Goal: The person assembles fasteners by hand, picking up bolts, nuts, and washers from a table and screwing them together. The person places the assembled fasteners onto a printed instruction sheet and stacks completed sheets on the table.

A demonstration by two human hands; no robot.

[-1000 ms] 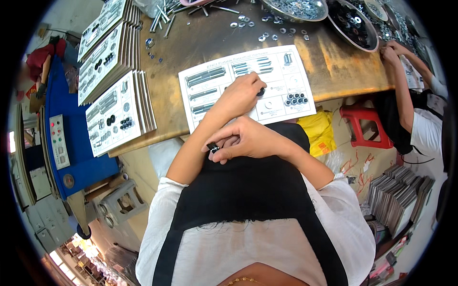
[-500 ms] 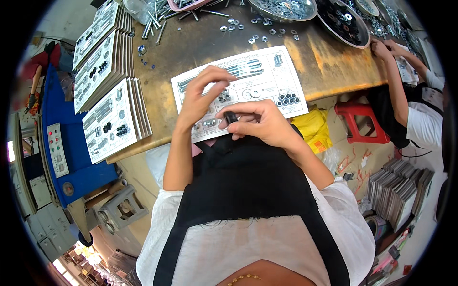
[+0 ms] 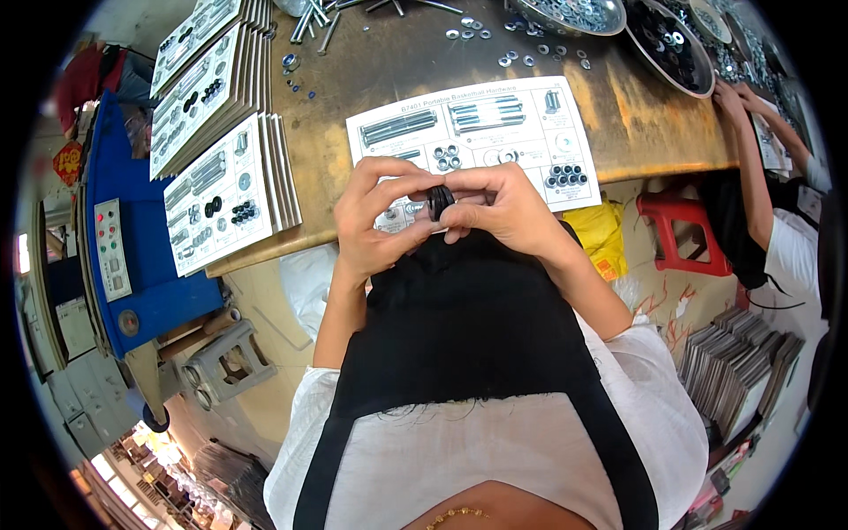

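Observation:
My left hand (image 3: 375, 221) and my right hand (image 3: 499, 208) meet just above the near edge of a white hardware card (image 3: 473, 132) lying on the brown workbench (image 3: 618, 115). Between the fingertips of both hands sits a small stack of black round washers (image 3: 439, 201). The card has printed outlines, with bolts, silver washers and a cluster of black nuts (image 3: 565, 175) laid on it. My black apron (image 3: 477, 336) fills the space below the hands.
Stacks of filled hardware cards (image 3: 221, 159) stand at the left of the bench. Loose bolts, washers and metal bowls (image 3: 662, 44) lie along the far side. Another person's arm (image 3: 751, 150) works at the right. A blue machine (image 3: 124, 238) stands left; a red stool (image 3: 676, 230) right.
Both hands have come up from my lap to the card's near edge. The left hand left the card's surface and joined the right on the black washers.

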